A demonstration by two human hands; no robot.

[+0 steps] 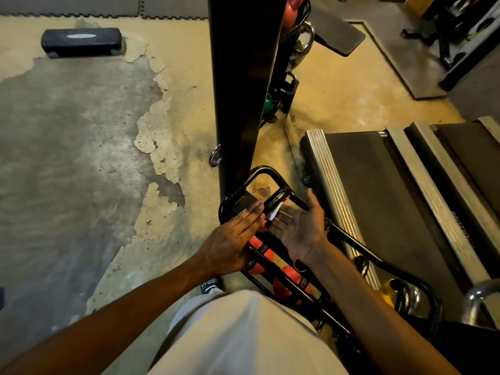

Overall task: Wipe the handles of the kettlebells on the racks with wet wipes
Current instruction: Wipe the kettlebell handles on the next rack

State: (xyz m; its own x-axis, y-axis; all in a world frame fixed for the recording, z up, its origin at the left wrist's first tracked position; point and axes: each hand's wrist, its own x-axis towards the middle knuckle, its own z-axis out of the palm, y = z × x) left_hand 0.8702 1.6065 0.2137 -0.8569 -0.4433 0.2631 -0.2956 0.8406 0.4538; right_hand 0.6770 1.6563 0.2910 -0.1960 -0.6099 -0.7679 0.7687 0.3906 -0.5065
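Rack rails [273,176] around handle [276,199]

A black kettlebell handle [276,199] is seen at the end of a black tubular rack [357,243], a white wet wipe [274,212] laid against it; orange kettlebells [290,282] are stored below

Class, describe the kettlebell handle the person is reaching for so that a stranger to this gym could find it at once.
Start at the tall black upright post in the middle of the view and follow it down to the black tube rack at its foot. The dark handle sits at the rack's rounded near end, between the left hand and right hand. Unlike the orange kettlebells lower down, it is black, with a white wipe against it.
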